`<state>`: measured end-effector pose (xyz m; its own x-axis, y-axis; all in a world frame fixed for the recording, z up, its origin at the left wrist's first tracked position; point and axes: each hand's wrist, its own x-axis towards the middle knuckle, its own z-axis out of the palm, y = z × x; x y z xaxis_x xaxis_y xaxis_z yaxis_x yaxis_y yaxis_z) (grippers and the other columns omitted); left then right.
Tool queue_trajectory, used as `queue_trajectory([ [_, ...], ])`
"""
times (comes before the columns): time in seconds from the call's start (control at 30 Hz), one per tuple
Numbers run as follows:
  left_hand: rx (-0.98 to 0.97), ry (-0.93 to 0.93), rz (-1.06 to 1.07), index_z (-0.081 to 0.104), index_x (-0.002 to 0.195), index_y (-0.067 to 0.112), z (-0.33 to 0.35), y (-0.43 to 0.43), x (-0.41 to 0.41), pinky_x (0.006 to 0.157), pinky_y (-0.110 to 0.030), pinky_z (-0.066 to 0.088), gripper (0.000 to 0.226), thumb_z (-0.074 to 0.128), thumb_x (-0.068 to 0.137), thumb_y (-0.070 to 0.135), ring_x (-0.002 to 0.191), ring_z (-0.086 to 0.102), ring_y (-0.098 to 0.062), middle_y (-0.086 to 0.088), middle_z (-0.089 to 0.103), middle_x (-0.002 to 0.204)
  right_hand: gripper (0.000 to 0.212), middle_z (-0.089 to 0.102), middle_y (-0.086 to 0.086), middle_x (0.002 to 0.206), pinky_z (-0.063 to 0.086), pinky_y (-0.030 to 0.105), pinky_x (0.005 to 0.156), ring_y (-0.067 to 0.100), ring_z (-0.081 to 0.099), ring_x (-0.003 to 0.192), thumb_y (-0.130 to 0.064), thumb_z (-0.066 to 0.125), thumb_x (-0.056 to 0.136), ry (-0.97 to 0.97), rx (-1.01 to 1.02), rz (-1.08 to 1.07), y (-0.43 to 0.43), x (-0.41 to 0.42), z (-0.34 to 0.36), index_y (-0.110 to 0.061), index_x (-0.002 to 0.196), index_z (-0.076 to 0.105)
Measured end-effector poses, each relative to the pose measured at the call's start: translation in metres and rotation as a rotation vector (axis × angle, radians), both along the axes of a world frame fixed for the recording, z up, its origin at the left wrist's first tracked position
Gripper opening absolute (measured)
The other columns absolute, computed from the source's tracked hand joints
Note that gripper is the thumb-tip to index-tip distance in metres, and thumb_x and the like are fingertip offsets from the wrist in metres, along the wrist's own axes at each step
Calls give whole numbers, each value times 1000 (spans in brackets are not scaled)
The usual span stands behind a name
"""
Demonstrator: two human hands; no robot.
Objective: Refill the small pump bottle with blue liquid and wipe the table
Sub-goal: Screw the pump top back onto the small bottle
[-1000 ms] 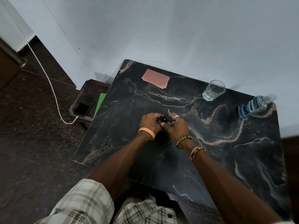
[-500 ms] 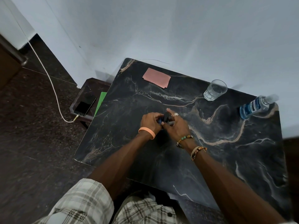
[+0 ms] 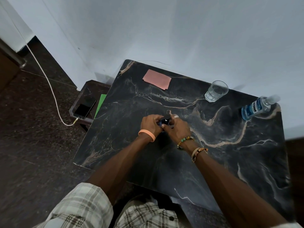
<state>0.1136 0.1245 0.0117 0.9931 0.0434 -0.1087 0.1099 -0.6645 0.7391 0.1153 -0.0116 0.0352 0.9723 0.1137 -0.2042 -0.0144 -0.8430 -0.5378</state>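
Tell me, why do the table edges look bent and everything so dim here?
Head view: the wide-angle lens bows the table edges and leans the glass and blue bottle outward. Head view again: the light is dim and soft, with faint shadows. Same view: the small pump bottle between the left hand and right hand shows dark, with one small glint.

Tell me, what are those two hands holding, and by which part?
A small pump bottle, dark blue, mostly hidden. The left hand curls round its left side, the right hand grips its right side near the top.
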Motion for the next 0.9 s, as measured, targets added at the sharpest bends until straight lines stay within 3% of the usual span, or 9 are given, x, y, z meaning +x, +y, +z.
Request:
queue_trajectory([
  [0.07,18,-5,3,75,93,18,1,-1,0,65,-15,39,21,74,72,16,77,66,-16,-2,74,85,36,62,1,108,49,28,71,20,62,97,-38,64,88,11,-3,12,0,-1,-1,-24,121,57],
  [0.17,5,-5,-13,76,91,20,1,0,0,62,-10,41,24,78,68,17,69,59,-5,1,74,83,28,66,0,91,41,25,57,20,64,84,-44,65,86,6,-57,-21,-1,0,-1,-22,103,63],
  [0.3,-13,5,-17,76,85,18,-1,1,1,59,-9,41,17,77,68,14,64,54,-2,1,73,79,43,62,4,113,53,35,79,23,61,99,-39,67,85,11,-31,2,2,3,0,-25,124,55],
  [0.4,-33,13,-16,75,83,17,1,1,1,65,-20,50,14,77,70,13,66,57,-5,0,73,80,22,63,3,102,52,33,74,21,61,91,-38,68,83,-8,-57,11,4,6,0,-29,102,61],
  [0.5,-58,-15,-12,76,88,16,1,1,-1,71,-20,49,23,77,67,9,72,62,-9,-2,74,84,37,64,3,99,54,35,75,21,61,90,-43,71,80,-3,-59,-49,6,6,-1,-20,108,63],
  [0.7,-84,9,-8,73,103,13,3,2,-1,83,-28,54,36,79,68,11,92,69,-18,-6,74,98,29,66,1,91,48,28,65,19,63,82,-46,71,79,-8,-36,-46,-1,5,-3,-22,95,66],
  [0.8,-86,13,-8,73,103,14,2,2,-2,84,-30,55,36,79,68,11,92,69,-18,-6,74,99,37,65,-1,99,51,30,71,17,61,87,-45,72,79,4,-3,-58,0,4,-2,-22,106,63],
  [0.9,-85,15,-2,75,100,18,3,1,-1,80,-26,55,31,77,69,13,87,69,-16,-3,75,93,21,61,-2,93,48,29,68,17,60,84,-40,70,82,-19,-8,-27,3,2,-3,-28,93,57],
])
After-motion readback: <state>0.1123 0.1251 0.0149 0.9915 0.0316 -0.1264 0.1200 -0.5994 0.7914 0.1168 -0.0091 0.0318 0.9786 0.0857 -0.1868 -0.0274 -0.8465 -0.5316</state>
